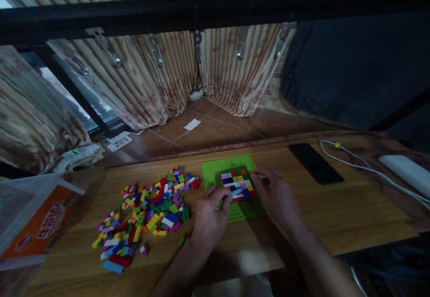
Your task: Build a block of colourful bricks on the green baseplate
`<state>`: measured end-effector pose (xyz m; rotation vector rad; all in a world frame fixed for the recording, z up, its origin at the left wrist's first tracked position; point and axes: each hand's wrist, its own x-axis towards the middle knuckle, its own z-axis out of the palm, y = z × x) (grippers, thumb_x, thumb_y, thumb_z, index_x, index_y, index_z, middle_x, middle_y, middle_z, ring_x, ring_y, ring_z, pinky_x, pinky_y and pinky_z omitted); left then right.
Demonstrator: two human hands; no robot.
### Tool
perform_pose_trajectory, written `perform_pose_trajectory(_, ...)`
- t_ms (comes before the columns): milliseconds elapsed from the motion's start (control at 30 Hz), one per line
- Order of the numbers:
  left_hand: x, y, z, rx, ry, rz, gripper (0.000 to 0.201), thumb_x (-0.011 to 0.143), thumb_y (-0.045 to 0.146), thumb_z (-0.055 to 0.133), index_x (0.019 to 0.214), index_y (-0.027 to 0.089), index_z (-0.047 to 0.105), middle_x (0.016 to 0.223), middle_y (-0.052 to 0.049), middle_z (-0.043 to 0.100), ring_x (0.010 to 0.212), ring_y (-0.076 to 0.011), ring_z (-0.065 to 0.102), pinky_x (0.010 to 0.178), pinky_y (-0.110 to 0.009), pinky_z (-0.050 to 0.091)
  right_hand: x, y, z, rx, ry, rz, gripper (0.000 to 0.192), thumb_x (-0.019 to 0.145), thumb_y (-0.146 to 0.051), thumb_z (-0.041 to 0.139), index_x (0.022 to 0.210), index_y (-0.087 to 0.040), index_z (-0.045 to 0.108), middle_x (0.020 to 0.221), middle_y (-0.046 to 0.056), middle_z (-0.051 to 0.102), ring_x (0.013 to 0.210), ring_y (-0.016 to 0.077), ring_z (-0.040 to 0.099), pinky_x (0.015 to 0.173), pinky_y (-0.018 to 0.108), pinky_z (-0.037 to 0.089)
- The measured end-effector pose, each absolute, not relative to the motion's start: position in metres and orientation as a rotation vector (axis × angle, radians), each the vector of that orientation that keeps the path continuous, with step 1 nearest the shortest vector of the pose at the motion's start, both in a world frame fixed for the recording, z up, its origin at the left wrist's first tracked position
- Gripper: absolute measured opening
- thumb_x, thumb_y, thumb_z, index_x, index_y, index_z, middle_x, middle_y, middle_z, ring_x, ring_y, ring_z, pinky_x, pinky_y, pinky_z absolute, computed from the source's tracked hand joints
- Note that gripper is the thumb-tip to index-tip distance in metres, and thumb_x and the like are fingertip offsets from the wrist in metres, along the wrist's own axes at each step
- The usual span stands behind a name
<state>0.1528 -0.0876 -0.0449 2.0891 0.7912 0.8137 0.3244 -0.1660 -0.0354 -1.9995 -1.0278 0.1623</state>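
Green plastic forms the board (210, 170) on the wooden table (363, 207), and a patch of bricks (233, 181) in many colours sits on it. The left hand (211, 214), at the patch's near left side, has thumb and finger pinched on a light blue brick (237, 192). The right hand (277, 194) is at the patch's right edge, fingers bent; whether they grip anything, I cannot tell. Loose bricks (164, 203) spread to the left; a black phone (316, 163) lies on the right.
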Motion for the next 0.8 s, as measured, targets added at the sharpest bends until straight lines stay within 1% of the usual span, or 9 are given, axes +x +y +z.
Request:
perform_pose_trajectory(167, 0.1554, -0.0835, -0.0448, 2.136, 0.736, 0.794, 0.013, 0.085, 0.01, 0.059, 0.082, 0.02, 0.066, 0.084, -0.001, 0.066, 0.081, -0.013, 0.063, 0.072, -0.024, 0.047, 0.3218, -0.166, -0.0342, -2.043, -1.017, 0.196, 0.029, 0.089, -0.039, 0.05, 0.091, -0.017, 0.068, 0.091, 0.008, 0.067, 0.07, 0.0177, 0.062, 0.066, 0.03, 0.046)
perform_pose_trajectory(367, 0.1559, -0.0817, -0.0455, 2.121, 0.706, 0.812, 0.014, 0.084, 0.009, 0.059, 0.081, 0.021, 0.066, 0.086, 0.0, 0.067, 0.083, -0.0123, 0.063, 0.075, -0.024, 0.047, 0.3221, -0.1659, -0.0339, -2.072, -1.01, 0.248, 0.029, 0.088, -0.039, 0.05, 0.094, -0.017, 0.069, 0.092, 0.008, 0.067, 0.07, 0.0176, 0.061, 0.067, 0.031, 0.046)
perform_pose_trajectory(600, 0.1542, -0.087, -0.0472, 2.104, 0.737, 0.766, 0.014, 0.083, 0.009, 0.059, 0.079, 0.02, 0.064, 0.083, 0.0, 0.065, 0.08, -0.0123, 0.063, 0.073, -0.024, 0.046, 0.3188, -0.1661, -0.0315, -2.074, -1.035, 0.225, 0.029, 0.089, -0.038, 0.05, 0.093, -0.017, 0.069, 0.092, 0.008, 0.068, 0.068, 0.0163, 0.06, 0.067, 0.029, 0.046)
perform_pose_trajectory(800, 0.1529, -0.0906, -0.0483, 2.113, 0.744, 0.745, 0.013, 0.084, 0.011, 0.057, 0.08, 0.02, 0.065, 0.083, 0.0, 0.066, 0.08, -0.0135, 0.064, 0.072, -0.025, 0.047, 0.3182, -0.1656, -0.0319, -2.091, -1.029, 0.249, 0.028, 0.089, -0.038, 0.051, 0.093, -0.018, 0.07, 0.091, 0.008, 0.07, 0.07, 0.0176, 0.062, 0.068, 0.03, 0.046)
